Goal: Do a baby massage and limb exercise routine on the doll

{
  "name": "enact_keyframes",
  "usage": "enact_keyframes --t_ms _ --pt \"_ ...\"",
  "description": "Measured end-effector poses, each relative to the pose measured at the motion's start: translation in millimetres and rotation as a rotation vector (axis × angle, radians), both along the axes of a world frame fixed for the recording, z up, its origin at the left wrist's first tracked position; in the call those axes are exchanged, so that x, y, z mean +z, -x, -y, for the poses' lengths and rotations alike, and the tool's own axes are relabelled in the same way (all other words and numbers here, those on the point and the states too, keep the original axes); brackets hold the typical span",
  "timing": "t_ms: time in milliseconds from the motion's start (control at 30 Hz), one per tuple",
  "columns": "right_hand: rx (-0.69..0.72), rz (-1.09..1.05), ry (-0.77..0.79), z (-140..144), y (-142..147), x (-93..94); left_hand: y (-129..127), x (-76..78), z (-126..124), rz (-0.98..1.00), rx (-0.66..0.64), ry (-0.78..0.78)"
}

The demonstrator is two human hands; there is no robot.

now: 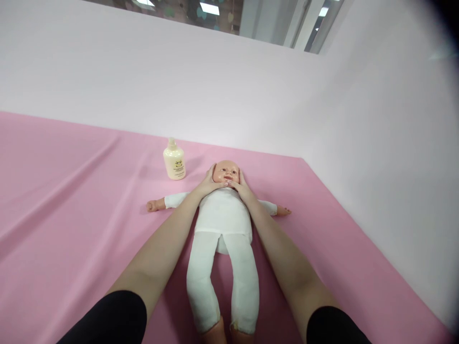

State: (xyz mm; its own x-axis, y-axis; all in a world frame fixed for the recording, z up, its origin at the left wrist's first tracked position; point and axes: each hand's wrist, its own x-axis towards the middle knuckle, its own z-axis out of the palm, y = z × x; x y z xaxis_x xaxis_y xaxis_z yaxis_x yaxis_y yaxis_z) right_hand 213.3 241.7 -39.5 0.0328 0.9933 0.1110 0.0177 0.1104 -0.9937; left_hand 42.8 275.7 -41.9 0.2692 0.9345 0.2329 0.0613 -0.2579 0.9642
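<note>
Facing the smooth white wall (143,76), you have in front of you a worktop covered in creased pink sheeting (53,224), its far edge running along the wall's foot. On it, in line with you, lies the life-sized baby doll with white fabric top and trousers and a hard, skin-toned head (224,212). It is face up, head away from you, arms stretched out to either side, legs toward you and feet running out of view. Your bare forearms reach along both flanks of its body from short black sleeves (116,315). At the far end, your left hand (211,184) and right hand (244,188) cup the head from opposite sides, uncurled, fingers along the cheeks and thumbs close together at the chin, just below the mouth; how firmly they press, you cannot tell from here. Beyond your left forearm, near the doll's head but apart from it, stands a rounded cream plastic bottle with dark print (174,162), upright, with no hand on it. As for how far along you are, the setting out looks done: doll flat, bottle within reach, both palms in place. The work in hand seems centred on the face, while trousers and feet have no hand on them; whether those parts are finished or left does not show.
</note>
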Motion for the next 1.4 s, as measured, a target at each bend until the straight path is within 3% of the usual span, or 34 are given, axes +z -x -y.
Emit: enact_keyframes --t_ms 267,500,667,967,1400 --pt "0.047 -0.115 0.077 2.1 1.9 4.5 0.6 -7.3 -6.5 0.042 0.004 0.026" --pt "-0.019 -0.176 0.12 3.1 5.1 3.8 -1.2 -9.8 -9.8 0.046 0.016 0.04" --pt "0.051 -0.17 0.082 5.8 5.7 4.5 -1.6 -9.3 -11.6 0.074 0.012 0.06" --pt "-0.037 0.083 0.046 9.8 4.7 12.5 -0.1 4.0 2.9 -0.031 0.022 0.014" --pt "-0.051 0.245 0.016 11.2 3.8 13.8 -1.7 -13.6 -12.4 -0.033 0.024 -0.09"
